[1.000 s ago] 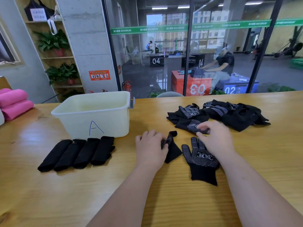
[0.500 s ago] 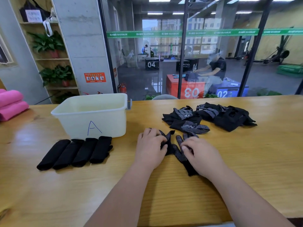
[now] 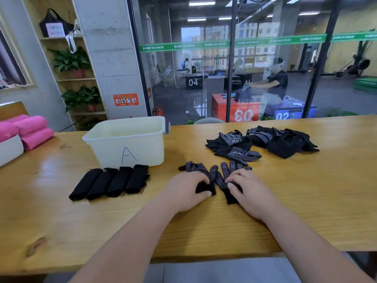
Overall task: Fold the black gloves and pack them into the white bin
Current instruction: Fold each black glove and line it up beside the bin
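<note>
At frame centre, two black gloves (image 3: 221,176) with white grip dots lie side by side on the glossy wooden table (image 3: 306,190). The left hand (image 3: 186,192) and right hand (image 3: 247,193) each curl their fingers around one knit cuff. The smooth white plastic bin (image 3: 130,144) sits to the upper left.

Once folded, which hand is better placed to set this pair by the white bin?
Probably left: the left hand lies nearer the white bin and folded row than the right hand; both hold the dotted gloves.
</note>
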